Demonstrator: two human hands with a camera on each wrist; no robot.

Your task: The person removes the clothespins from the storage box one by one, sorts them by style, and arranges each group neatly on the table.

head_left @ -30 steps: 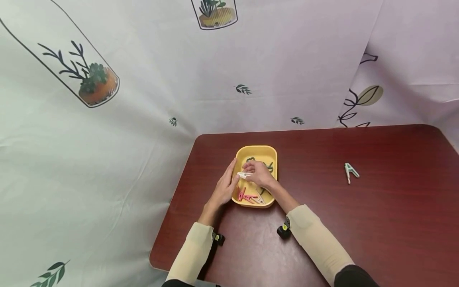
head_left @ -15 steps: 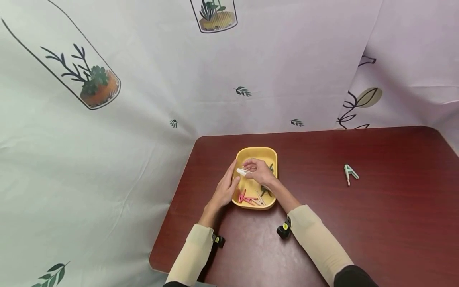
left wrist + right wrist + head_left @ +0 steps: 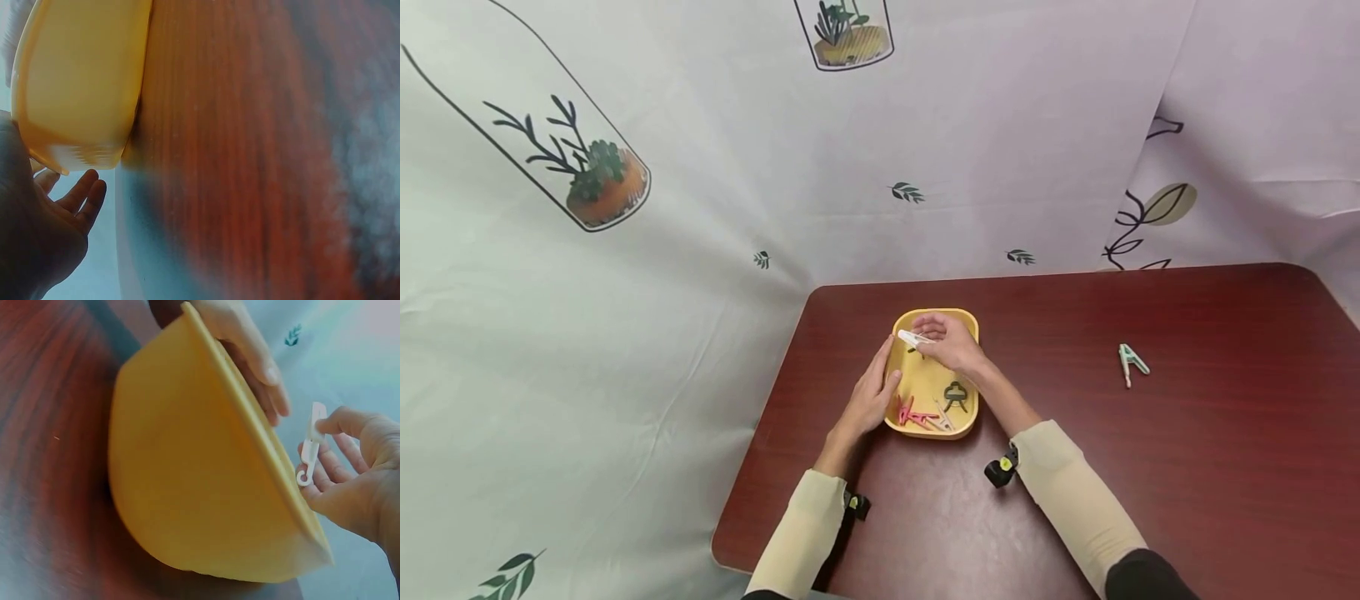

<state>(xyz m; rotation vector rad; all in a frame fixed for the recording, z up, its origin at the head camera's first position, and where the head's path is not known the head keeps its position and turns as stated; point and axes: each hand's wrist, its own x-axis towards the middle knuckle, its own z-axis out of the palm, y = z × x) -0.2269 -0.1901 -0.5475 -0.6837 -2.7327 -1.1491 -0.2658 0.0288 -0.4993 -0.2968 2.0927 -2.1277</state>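
A yellow bin (image 3: 928, 375) stands on the table, with pink clips (image 3: 913, 414), a pale clip (image 3: 943, 419) and a dark green clip (image 3: 955, 393) in its near part. The left hand (image 3: 867, 400) rests with straight fingers along the bin's left rim; in the left wrist view this hand (image 3: 44, 219) is beside the yellow wall (image 3: 81, 75). Above the bin's far part, the right hand (image 3: 951, 342) pinches a white clip (image 3: 912, 338). The right wrist view shows that clip (image 3: 312, 444), hook-ended, between thumb and fingers of the right hand (image 3: 356, 462). Another dark clip is partly hidden below it.
A pale green clip (image 3: 1131, 363) lies on the dark red table (image 3: 1045, 333), to the right of the bin. Patterned cloth (image 3: 1000, 150) hangs behind and at the left of the table. Each wrist wears a small black camera.
The right hand has moved toward the bin's far end with the white clip, which now tilts. The dark green clip at the near right is uncovered. The left hand has stayed at the rim.
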